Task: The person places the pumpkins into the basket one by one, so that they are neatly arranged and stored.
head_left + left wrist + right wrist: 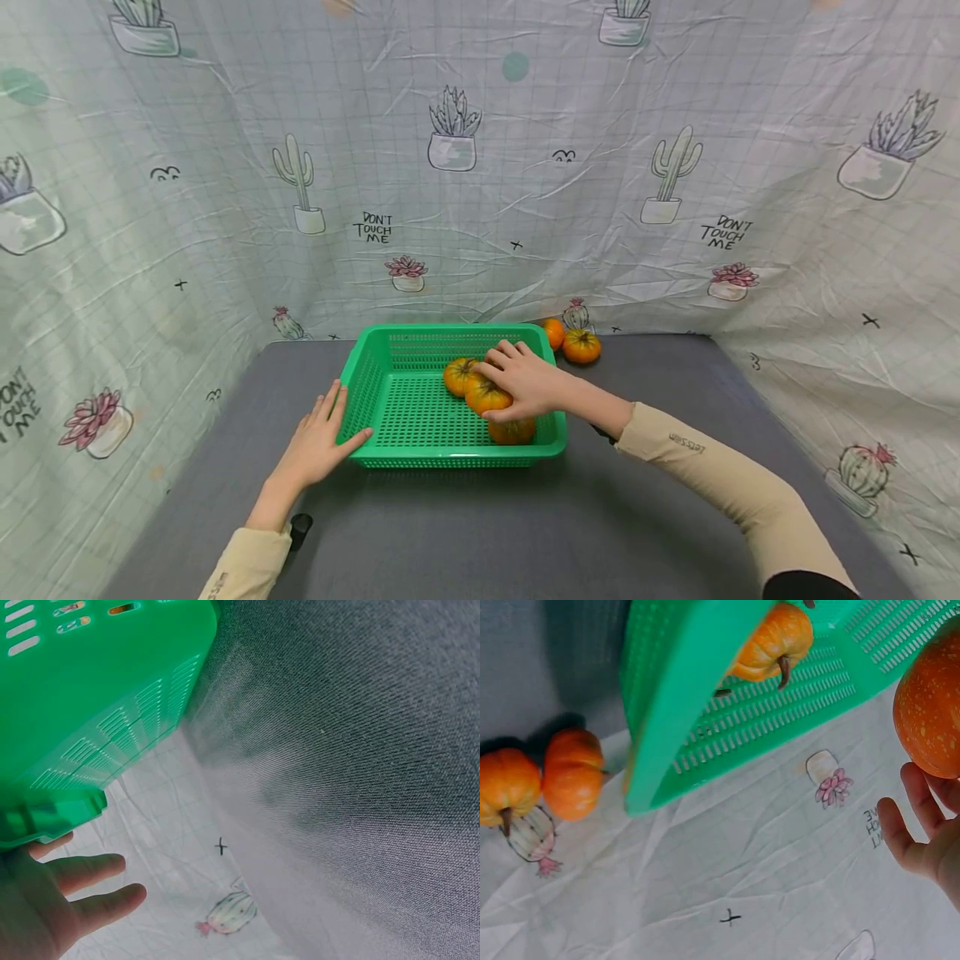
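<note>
A green plastic basket (pixel 450 455) sits in the middle of the grey table and holds three small orange pumpkins. My right hand (pixel 527 385) reaches in from the right and curls over the middle pumpkin (pixel 486 400), thumb at its near side. The right wrist view shows that pumpkin (pixel 934 712) against the right hand's fingers (pixel 909 817). Another pumpkin (pixel 458 375) lies behind it, and a third (pixel 513 431) lies nearer me. My left hand (pixel 317 439) lies flat with straight fingers against the basket's front left corner (pixel 97 697), holding nothing.
Two more small pumpkins (pixel 581 346) (pixel 553 333) sit on the table behind the basket's back right corner, seen also as a pair (pixel 572 772) (pixel 506 784). A cactus-print cloth (pixel 480 208) walls the table at the back and both sides. Grey table surface (pixel 487 533) extends toward me.
</note>
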### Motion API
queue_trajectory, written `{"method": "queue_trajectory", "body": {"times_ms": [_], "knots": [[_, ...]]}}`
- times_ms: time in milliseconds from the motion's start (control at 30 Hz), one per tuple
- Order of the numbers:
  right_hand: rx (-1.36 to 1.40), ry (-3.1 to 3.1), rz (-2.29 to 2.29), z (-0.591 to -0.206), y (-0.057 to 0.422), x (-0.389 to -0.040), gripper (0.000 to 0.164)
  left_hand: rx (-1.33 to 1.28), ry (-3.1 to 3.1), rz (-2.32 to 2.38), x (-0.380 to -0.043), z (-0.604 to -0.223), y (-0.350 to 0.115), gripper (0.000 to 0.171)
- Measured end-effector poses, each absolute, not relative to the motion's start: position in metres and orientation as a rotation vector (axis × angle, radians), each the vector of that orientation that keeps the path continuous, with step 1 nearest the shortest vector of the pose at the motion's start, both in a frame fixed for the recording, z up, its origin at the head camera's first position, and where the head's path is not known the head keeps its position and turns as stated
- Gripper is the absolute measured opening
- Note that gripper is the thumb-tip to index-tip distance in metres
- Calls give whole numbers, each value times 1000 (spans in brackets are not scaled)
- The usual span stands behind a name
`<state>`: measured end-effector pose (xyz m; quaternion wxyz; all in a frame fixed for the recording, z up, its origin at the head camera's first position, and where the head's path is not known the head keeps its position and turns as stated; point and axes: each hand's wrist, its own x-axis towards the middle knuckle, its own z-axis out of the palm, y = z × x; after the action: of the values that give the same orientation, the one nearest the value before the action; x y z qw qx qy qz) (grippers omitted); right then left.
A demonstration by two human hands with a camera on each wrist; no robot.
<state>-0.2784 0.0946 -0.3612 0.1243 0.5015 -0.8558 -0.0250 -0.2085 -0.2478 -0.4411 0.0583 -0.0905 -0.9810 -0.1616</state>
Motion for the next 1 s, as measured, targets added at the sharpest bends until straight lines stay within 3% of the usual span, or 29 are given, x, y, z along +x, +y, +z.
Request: {"method": "queue_trajectory", "body": {"times_ms": [633, 1000], "knots": [[1422, -2590, -106, -357, 49, -297, 58, -276, -2986, -483, -209, -438, -247, 88], [1330, -2757, -105, -375, 36, -311, 61, -278, -2984, -481, -209, -438, -247, 88]]}}
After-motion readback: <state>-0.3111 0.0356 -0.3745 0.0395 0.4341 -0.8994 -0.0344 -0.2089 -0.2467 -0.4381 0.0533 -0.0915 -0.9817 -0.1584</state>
